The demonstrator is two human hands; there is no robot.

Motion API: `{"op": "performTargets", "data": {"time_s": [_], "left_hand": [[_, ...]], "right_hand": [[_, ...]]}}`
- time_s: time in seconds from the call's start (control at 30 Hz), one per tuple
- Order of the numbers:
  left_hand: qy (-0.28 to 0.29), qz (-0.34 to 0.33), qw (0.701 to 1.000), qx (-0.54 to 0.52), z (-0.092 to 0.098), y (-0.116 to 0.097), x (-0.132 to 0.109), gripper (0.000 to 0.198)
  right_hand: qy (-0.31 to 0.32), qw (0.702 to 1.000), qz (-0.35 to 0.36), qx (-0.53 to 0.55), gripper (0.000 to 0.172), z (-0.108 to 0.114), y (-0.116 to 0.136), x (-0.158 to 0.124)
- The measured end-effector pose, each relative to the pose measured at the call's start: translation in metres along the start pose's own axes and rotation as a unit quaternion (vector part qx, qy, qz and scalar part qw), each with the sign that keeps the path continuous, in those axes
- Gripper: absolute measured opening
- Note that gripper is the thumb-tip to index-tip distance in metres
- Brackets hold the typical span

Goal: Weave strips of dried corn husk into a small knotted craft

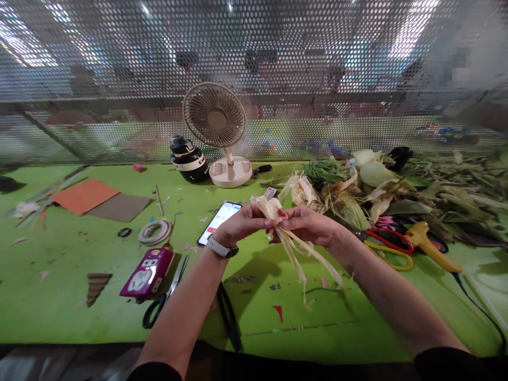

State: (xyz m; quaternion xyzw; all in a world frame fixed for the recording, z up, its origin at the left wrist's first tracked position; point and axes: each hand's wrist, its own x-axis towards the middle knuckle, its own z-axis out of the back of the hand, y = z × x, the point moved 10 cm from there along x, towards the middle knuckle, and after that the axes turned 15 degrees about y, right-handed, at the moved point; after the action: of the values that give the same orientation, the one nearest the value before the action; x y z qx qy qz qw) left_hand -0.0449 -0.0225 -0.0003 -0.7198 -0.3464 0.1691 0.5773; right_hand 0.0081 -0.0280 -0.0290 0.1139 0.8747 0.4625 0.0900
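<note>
Both my hands are raised over the green table [59, 296] and meet around a bundle of pale dry corn husk strips [296, 251]. My left hand [240, 225], with a white watch on its wrist, pinches the top of the bundle. My right hand [307, 225] is closed around the husk just beside it. Long strips hang down from both hands toward the table. A phone [218, 222] with a lit screen lies just behind my left hand.
A heap of corn husks and green leaves [377, 190] fills the right side. Red and yellow scissors [391, 246] and a yellow glue gun [431, 246] lie beside it. Black scissors [162, 299], a purple power strip [146, 272], tape roll [154, 232], fan [216, 121] and cardboard sheets [99, 198] are left.
</note>
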Motion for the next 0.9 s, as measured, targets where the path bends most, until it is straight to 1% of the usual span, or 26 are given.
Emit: {"op": "performTargets", "data": {"time_s": [0.17,0.3,0.37,0.43,0.5,0.57,0.7,0.8,0.9], "left_hand": [[-0.012,-0.01,1.0,0.001,0.003,0.0,-0.001,0.028],[-0.006,-0.022,1.0,-0.003,0.001,-0.001,0.002,0.023],[-0.01,-0.032,0.999,-0.003,0.002,-0.003,0.003,0.022],[-0.036,-0.046,0.998,0.006,0.007,-0.005,0.004,0.023],[-0.078,-0.058,0.995,0.024,0.014,-0.008,0.002,0.024],[-0.117,-0.058,0.99,0.059,0.019,-0.011,0.001,0.024],[-0.161,-0.041,0.972,0.166,0.02,-0.02,-0.001,0.02],[-0.192,-0.055,0.943,0.267,0.018,-0.032,-0.004,0.025],[-0.216,-0.078,0.913,0.338,0.018,-0.042,-0.008,0.028]], "right_hand": [[0.009,1.0,0.017,0.015,0.024,-0.003,0.002,-0.001],[-0.004,1.0,0.016,-0.003,0.022,-0.003,0.004,-0.001],[-0.024,0.999,0.028,-0.02,0.021,0.0,0.007,-0.002],[-0.05,0.997,0.047,-0.044,0.02,0.005,0.012,-0.002],[-0.072,0.993,0.063,-0.065,0.019,0.01,0.015,-0.002],[-0.089,0.989,0.077,-0.084,0.019,0.014,0.018,-0.002],[-0.123,0.98,0.093,-0.124,0.021,0.024,0.024,-0.004],[-0.147,0.977,0.086,-0.127,0.025,0.031,0.025,-0.006],[-0.147,0.978,0.058,-0.133,0.028,0.032,0.023,-0.005]]}}
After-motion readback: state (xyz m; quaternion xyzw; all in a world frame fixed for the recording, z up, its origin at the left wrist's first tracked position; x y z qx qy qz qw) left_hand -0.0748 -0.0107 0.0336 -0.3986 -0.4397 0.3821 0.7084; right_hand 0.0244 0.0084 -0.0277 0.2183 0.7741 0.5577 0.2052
